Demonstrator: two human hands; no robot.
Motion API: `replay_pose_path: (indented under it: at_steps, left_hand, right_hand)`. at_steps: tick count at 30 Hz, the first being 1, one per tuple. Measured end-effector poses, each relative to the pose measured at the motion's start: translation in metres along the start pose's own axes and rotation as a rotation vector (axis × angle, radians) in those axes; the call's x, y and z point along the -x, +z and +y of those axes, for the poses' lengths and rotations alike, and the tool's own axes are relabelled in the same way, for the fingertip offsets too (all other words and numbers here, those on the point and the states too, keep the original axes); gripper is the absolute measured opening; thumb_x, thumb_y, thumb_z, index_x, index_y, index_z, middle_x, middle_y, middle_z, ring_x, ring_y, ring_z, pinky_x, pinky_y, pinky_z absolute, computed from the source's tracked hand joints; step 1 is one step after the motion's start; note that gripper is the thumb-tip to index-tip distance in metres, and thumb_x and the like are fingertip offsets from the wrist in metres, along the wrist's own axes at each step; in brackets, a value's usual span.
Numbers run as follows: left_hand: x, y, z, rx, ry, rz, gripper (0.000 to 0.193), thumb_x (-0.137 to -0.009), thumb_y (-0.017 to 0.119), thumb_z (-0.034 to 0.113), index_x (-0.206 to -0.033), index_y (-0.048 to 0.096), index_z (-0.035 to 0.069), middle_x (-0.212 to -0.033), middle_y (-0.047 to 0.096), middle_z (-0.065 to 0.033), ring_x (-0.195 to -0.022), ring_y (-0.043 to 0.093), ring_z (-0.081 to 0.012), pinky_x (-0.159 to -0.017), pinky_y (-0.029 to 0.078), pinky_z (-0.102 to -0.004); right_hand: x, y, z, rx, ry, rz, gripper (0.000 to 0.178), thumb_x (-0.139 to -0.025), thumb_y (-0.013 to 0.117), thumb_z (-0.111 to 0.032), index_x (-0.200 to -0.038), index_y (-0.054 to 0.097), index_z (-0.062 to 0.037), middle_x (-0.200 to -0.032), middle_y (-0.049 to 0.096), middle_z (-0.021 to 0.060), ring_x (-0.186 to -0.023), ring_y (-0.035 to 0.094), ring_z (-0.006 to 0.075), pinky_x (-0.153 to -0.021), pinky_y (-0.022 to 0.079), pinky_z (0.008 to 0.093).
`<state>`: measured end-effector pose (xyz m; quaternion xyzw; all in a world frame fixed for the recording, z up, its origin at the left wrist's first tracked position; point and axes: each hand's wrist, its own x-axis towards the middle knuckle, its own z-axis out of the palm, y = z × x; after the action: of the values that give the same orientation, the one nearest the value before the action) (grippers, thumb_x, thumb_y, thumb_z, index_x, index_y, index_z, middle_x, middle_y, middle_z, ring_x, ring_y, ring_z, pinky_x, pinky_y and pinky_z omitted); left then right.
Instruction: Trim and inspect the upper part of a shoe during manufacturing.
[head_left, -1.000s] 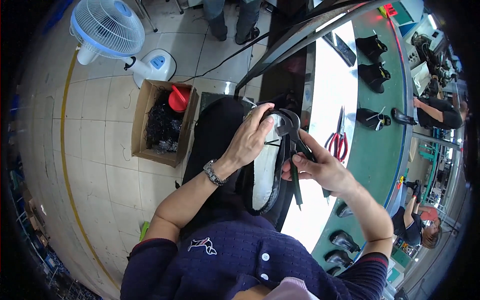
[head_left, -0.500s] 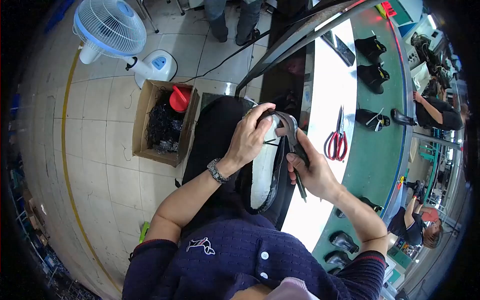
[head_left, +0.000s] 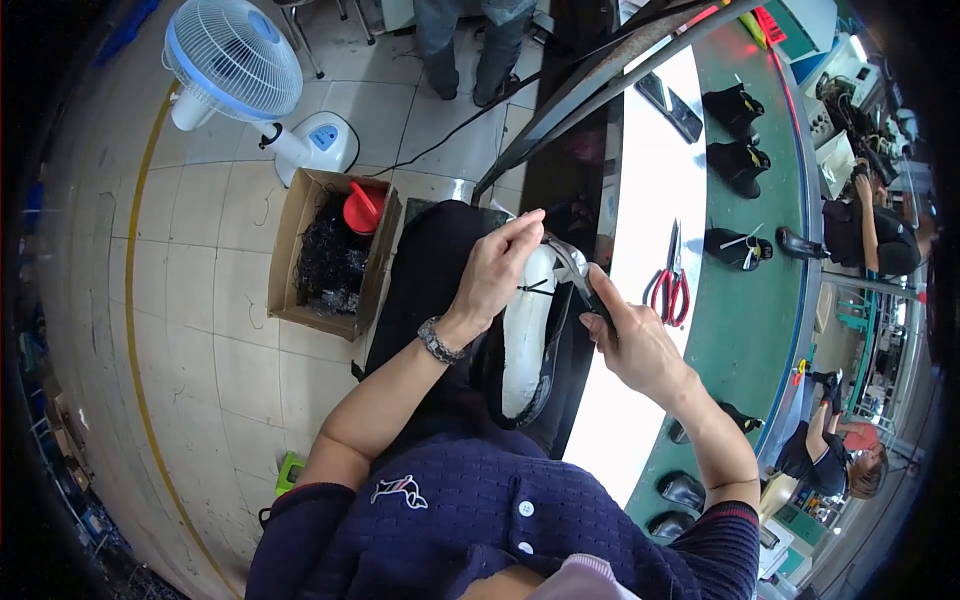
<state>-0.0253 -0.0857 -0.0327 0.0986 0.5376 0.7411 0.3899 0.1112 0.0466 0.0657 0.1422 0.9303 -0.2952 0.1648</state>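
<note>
The shoe [head_left: 525, 350] lies pale sole up on the lap, just left of the desk's [head_left: 648, 190] near edge. The left grip [head_left: 496, 270] clasps its far end; the right grip [head_left: 637, 345] is clenched around pliers [head_left: 575, 266] at its far right edge. White desktop stretches between scissors [head_left: 670, 293] and phone [head_left: 670, 107]; tiled floor [head_left: 185, 340] spreads left.

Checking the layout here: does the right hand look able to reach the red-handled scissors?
Probably yes: the scissors lie uncovered beside the right hand, though it would first have to release the pincers.
</note>
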Motion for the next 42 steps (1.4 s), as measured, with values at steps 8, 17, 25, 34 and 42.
replay_pose_path:
  at_steps: [8,17,25,34,42]
  left_hand:
    - [-0.003,-0.007,-0.01,-0.334,0.145,-0.014,0.036,-0.098,0.05,0.02,-0.125,0.056,-0.002,-0.11,0.064,-0.0118,-0.093,0.059,-0.0159,-0.083,0.046,-0.0259]
    - [-0.005,-0.014,-0.011,-0.261,0.211,-0.126,0.04,-0.097,0.047,0.021,-0.129,0.049,-0.003,-0.131,0.054,-0.0217,-0.118,0.055,-0.0334,-0.099,0.043,-0.035]
    - [-0.012,-0.016,-0.007,-0.412,0.253,-0.205,0.042,-0.098,0.044,0.021,-0.133,0.045,-0.002,-0.132,0.054,-0.0206,-0.121,0.053,-0.0319,-0.102,0.04,-0.0356]
    - [-0.013,-0.025,0.001,-0.36,0.17,-0.375,0.05,-0.092,0.055,0.019,-0.138,0.042,0.004,-0.121,0.058,-0.0106,-0.109,0.056,-0.0189,-0.096,0.041,-0.0307]
    - [-0.019,-0.03,0.007,-0.248,0.006,-0.422,0.053,-0.09,0.057,0.018,-0.139,0.044,0.006,-0.126,0.054,-0.0053,-0.114,0.05,-0.014,-0.102,0.035,-0.0271]
  right_hand:
    - [-0.002,-0.042,-0.029,-0.002,-0.005,-0.051,0.054,-0.092,0.058,-0.008,-0.141,0.036,-0.0043,-0.065,0.062,0.0201,-0.062,0.065,0.038,-0.058,0.05,0.0436]
    - [-0.02,-0.01,-0.017,0.336,-0.058,0.053,0.067,-0.09,0.059,-0.009,-0.148,0.025,-0.0153,-0.073,0.064,0.0209,-0.062,0.065,0.038,-0.055,0.052,0.0465]
    - [-0.029,0.014,-0.006,0.235,-0.056,0.231,0.071,-0.092,0.057,-0.013,-0.15,0.018,-0.0232,-0.069,0.063,0.0194,-0.058,0.065,0.0349,-0.051,0.052,0.0424]
    - [-0.034,0.0,-0.01,0.098,-0.333,0.504,0.07,-0.091,0.057,-0.012,-0.15,0.021,-0.0219,-0.07,0.064,0.0184,-0.06,0.065,0.0359,-0.052,0.051,0.0436]
    - [0.012,0.041,0.032,-0.22,0.123,0.468,0.067,-0.09,0.058,-0.012,-0.149,0.025,-0.0189,-0.092,0.066,0.0241,-0.073,0.065,0.0432,-0.066,0.051,0.0486]
